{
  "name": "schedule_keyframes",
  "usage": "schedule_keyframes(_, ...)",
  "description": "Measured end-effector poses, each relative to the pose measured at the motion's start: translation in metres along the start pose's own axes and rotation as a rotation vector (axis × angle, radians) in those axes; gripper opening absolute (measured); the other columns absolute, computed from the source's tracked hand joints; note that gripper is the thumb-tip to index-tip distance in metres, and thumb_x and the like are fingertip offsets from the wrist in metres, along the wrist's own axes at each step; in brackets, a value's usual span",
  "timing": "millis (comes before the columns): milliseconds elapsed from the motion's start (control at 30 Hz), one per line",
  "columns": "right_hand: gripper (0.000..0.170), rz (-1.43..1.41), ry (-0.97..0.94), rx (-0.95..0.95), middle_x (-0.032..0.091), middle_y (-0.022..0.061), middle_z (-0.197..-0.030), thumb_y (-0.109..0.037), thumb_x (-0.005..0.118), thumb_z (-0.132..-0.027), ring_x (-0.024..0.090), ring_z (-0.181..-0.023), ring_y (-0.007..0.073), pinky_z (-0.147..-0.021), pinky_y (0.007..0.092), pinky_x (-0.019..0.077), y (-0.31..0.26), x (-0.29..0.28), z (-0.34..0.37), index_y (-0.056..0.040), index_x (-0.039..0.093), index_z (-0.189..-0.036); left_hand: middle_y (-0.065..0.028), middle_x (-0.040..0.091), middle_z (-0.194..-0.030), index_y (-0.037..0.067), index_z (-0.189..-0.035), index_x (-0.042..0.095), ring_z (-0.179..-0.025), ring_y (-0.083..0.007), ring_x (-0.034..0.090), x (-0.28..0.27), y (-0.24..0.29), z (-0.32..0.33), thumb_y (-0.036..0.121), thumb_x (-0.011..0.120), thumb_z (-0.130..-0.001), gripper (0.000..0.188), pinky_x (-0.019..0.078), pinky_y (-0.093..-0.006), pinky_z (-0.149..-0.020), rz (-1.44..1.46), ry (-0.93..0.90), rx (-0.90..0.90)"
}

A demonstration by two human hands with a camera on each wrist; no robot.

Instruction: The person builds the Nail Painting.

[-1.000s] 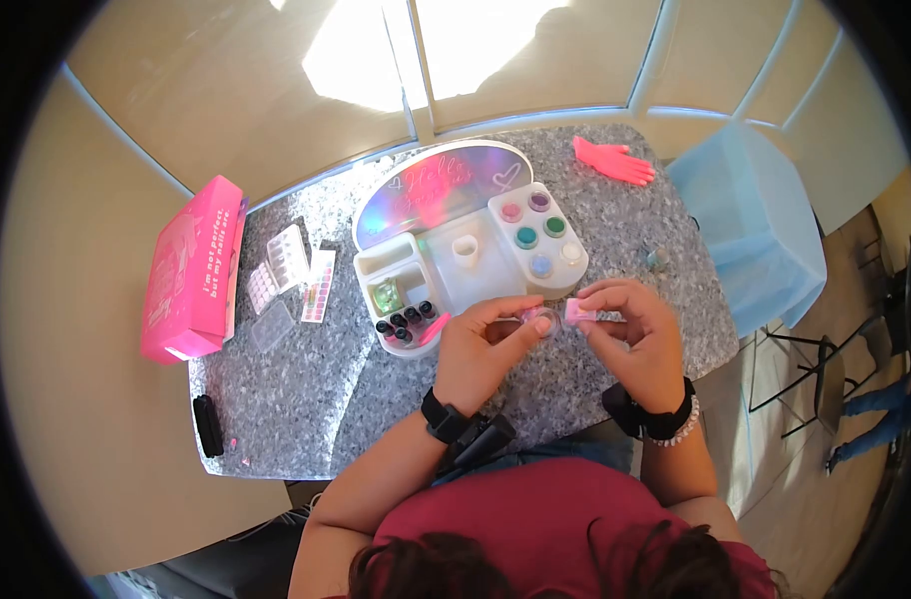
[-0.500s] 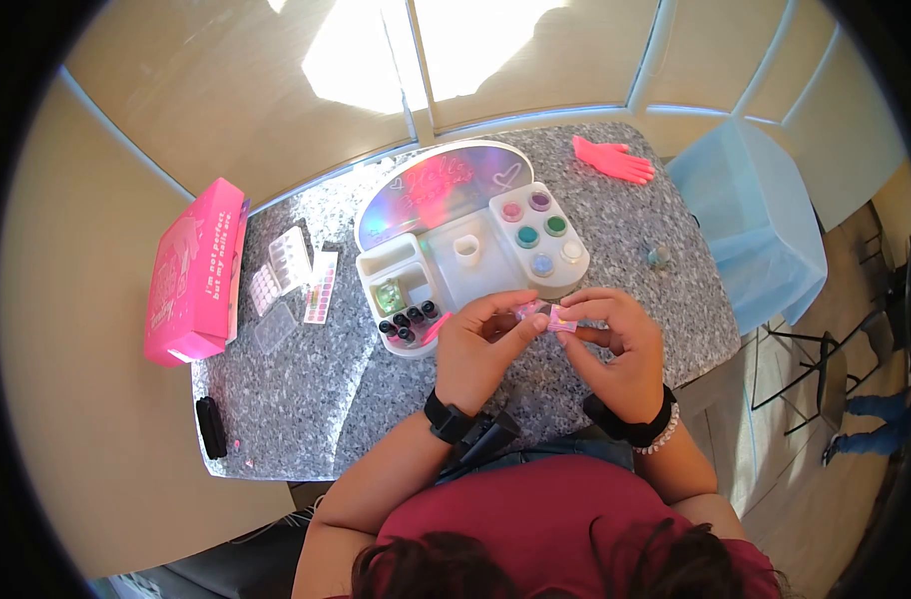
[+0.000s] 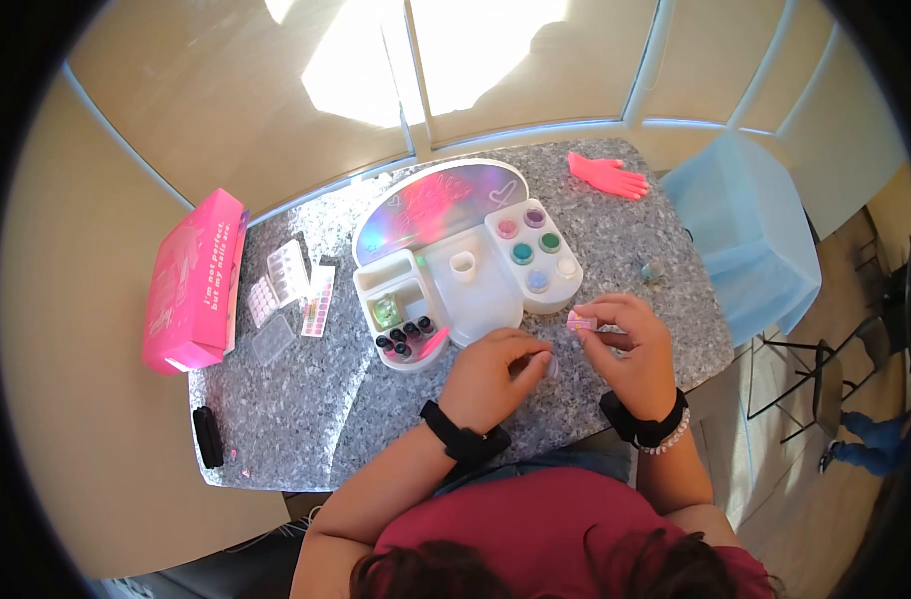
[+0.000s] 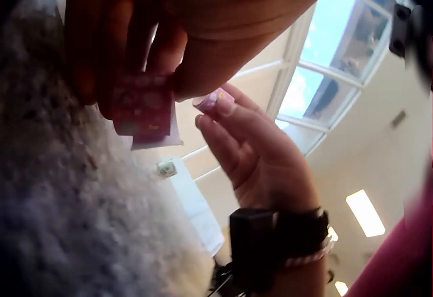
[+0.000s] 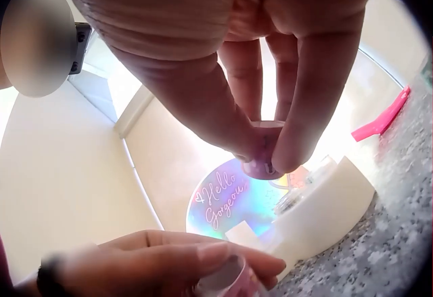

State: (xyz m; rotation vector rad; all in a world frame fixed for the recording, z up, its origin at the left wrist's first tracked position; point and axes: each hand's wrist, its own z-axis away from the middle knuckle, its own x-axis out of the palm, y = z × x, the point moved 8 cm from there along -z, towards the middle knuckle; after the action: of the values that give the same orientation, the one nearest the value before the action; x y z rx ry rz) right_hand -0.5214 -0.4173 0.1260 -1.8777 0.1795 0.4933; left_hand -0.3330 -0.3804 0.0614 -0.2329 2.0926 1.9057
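Observation:
My left hand (image 3: 490,379) holds a small pink patterned roll (image 5: 238,282) with a clear, open-ended rim, low over the speckled table. Only a sliver of it shows past the thumb in the head view. Between thumb and fingers, my right hand (image 3: 635,359) pinches another small pink roll (image 3: 579,321), with light shapes printed on it. The two hands are apart, the right one slightly farther forward. Just beyond them stands a white nail kit tray (image 3: 490,314) with a shiny "Hello Gorgeous" back panel (image 3: 441,210). Black-capped bottles (image 3: 406,337) sit in its left part, near my left hand.
Several pots of coloured powder (image 3: 522,253) fill the tray's right side. A pink model hand (image 3: 608,177) lies at the back right, a small jar (image 3: 653,272) at the right. On the left are a pink box (image 3: 191,285), a sticker sheet (image 3: 318,301) and a black case (image 3: 207,437).
My hands came together with the pink pieces half a second ago, then parted. The left hand has drawn back toward my body; the right has shifted right and turned its roll.

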Motion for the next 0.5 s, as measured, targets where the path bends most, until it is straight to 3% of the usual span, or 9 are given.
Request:
schedule_keyframes(67, 0.027, -0.043, 0.026, 0.052, 0.074, 0.0093, -0.118, 0.002, 0.082, -0.094, 0.076, -0.102, 0.0151, -0.084, 0.0305, 0.0686, 0.004, -0.001, 0.002, -0.002, 0.078, -0.12, -0.015, 0.08, -0.104, 0.004, -0.118, 0.083, -0.091, -0.0292, 0.078, 0.005, 0.014, 0.002, 0.02, 0.076, -0.102, 0.023, 0.0614, -0.0378, -0.084, -0.245, -0.034, 0.144)
schedule_keyframes(167, 0.027, -0.108, 0.041, 0.109, 0.076, 0.0086, -0.115, -0.002, 0.084, -0.095, 0.077, -0.099, 0.0143, -0.082, 0.03, 0.0671, 0.012, 0.0, 0.005, -0.0026, 0.078, -0.121, -0.0169, 0.079, -0.107, 0.005, -0.119, 0.082, -0.092, -0.0335, 0.077, 0.005, 0.016, 0.002, 0.022, 0.076, -0.101, 0.026, 0.0617, -0.0415, -0.085, -0.311, -0.038, 0.101)
schedule_keyframes(400, 0.026, -0.189, -0.018, 0.142, 0.079, 0.0088, -0.116, -0.005, 0.084, -0.097, 0.076, -0.099, 0.0125, -0.081, 0.0292, 0.0657, 0.012, 0.007, 0.006, -0.0012, 0.075, -0.121, -0.0148, 0.081, -0.112, 0.007, -0.125, 0.079, -0.099, -0.0329, 0.079, -0.004, 0.028, 0.005, 0.028, 0.086, -0.096, 0.036, 0.0623, -0.0409, -0.089, -0.337, 0.075, 0.068)
schedule_keyframes(467, 0.025, -0.345, -0.039, 0.163, 0.079, 0.0089, -0.116, -0.005, 0.083, -0.098, 0.076, -0.1, 0.012, -0.082, 0.0289, 0.0652, 0.018, 0.018, 0.01, -0.001, 0.072, -0.12, -0.0119, 0.082, -0.117, 0.009, -0.129, 0.077, -0.106, -0.032, 0.079, -0.021, 0.053, 0.011, 0.024, 0.092, -0.09, 0.044, 0.0624, -0.0403, -0.093, -0.342, 0.301, 0.271)
schedule_keyframes(500, 0.024, -0.5, -0.058, 0.183, 0.079, 0.0089, -0.116, -0.006, 0.083, -0.099, 0.075, -0.1, 0.0115, -0.082, 0.0286, 0.0648, 0.02, 0.025, 0.011, -0.0008, 0.07, -0.119, -0.0119, 0.082, -0.117, 0.009, -0.129, 0.077, -0.106, -0.032, 0.079, -0.021, 0.052, 0.011, 0.024, 0.092, -0.09, 0.044, 0.0624, -0.0403, -0.093, -0.344, 0.302, 0.269)
